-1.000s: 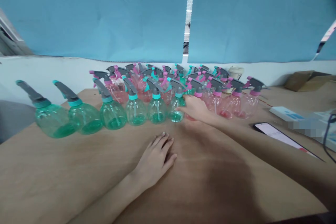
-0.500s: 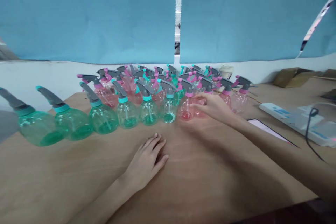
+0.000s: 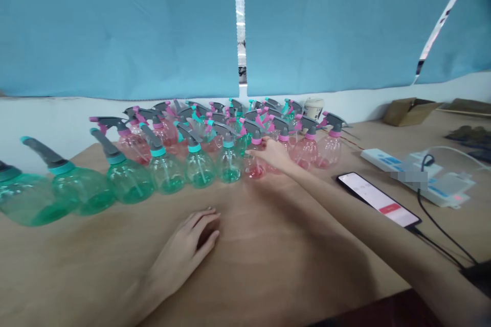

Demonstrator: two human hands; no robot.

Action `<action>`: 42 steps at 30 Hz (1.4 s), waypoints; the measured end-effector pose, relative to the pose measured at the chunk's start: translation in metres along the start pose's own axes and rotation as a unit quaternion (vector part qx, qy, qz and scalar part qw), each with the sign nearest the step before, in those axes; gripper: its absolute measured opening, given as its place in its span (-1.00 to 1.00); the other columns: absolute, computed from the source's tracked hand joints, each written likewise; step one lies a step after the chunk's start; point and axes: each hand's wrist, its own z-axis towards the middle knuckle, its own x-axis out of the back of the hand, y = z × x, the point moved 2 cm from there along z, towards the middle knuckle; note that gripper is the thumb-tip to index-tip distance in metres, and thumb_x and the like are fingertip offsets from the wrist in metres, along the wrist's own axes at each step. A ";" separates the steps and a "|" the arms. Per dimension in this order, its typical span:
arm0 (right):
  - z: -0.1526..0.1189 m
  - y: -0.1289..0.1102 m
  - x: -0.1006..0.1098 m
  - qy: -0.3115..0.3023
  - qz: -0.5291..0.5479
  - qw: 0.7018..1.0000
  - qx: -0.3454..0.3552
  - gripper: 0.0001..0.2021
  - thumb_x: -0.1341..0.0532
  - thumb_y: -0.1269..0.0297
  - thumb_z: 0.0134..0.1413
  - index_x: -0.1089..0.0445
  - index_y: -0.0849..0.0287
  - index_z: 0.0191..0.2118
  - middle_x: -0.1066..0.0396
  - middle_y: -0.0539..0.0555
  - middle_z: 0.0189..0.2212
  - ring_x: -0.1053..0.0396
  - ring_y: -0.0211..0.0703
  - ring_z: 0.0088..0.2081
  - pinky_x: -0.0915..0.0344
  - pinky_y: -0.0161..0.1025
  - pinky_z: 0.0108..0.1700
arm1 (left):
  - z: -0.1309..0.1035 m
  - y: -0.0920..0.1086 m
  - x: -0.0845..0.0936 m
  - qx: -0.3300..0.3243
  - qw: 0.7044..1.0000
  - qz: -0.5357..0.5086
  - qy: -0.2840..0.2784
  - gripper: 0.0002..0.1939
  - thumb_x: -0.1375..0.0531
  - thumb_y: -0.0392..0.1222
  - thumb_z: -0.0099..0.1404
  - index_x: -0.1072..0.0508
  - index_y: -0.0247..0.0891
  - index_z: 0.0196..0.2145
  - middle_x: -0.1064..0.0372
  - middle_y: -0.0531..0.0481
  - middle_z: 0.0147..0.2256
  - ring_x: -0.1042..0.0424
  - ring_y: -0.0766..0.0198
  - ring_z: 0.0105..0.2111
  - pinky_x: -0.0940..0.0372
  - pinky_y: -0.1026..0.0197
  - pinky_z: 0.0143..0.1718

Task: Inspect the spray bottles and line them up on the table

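My right hand (image 3: 274, 154) reaches into the front row and has its thumb and fingers around the upper body of a pink spray bottle (image 3: 254, 169), just below its collar. That bottle stands upright with a grey and pink trigger head. Beside it on the left is a green spray bottle (image 3: 230, 166) with a turquoise collar, and more green ones continue that row leftward. To the right stand other pink bottles (image 3: 305, 152), partly covered by my hand. My left hand (image 3: 186, 245) rests on the table, holding nothing, with fingers loosely bent and thumb apart.
More spray bottles crowd behind the front row. A white cup (image 3: 314, 108) stands by the wall. On the right lie a phone (image 3: 378, 196) with a cable, a white power strip (image 3: 406, 176) and an open cardboard box (image 3: 409, 111). The wooden table (image 3: 261, 265) ends at lower right.
The view has swung right, so everything sits further left and the phone shows more fully. My right thumb now lies across the front of the pink bottle. My left hand's fingers are more bent.
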 end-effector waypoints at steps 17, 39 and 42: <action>-0.104 0.009 0.046 -0.024 -0.082 0.993 0.085 -0.38 -0.04 -0.37 -0.06 -0.30 0.14 -0.18 -0.49 0.15 -0.28 -0.46 0.13 -0.26 -0.25 -0.10 -0.37 | 0.055 0.075 -0.027 0.061 0.984 -0.166 0.039 -0.18 -0.22 0.08 0.20 0.09 -0.22 0.25 0.01 -0.28 0.26 -0.07 -0.04 0.24 -0.10 -0.15 0.16; -0.104 0.036 0.059 -0.088 0.378 0.901 0.194 -0.51 -0.24 0.20 -0.01 -0.25 0.00 0.10 -0.41 0.06 -0.08 -0.41 -0.10 -0.11 -0.35 -0.11 -0.08 | 0.081 0.129 -0.059 -0.066 0.960 -0.265 -0.057 -0.11 -0.32 0.12 0.07 -0.02 -0.18 0.24 -0.19 -0.23 0.16 -0.22 -0.12 0.14 -0.18 -0.20 0.11; -0.104 0.036 0.052 -0.090 0.404 0.894 0.172 -0.55 -0.18 0.27 -0.01 -0.27 -0.01 0.06 -0.44 0.02 -0.16 -0.43 -0.14 -0.24 -0.38 -0.11 -0.17 | 0.078 0.116 -0.055 -0.095 0.973 -0.202 -0.063 -0.09 -0.30 0.14 0.09 0.02 -0.15 0.26 -0.16 -0.22 0.18 -0.17 -0.11 0.17 -0.13 -0.20 0.14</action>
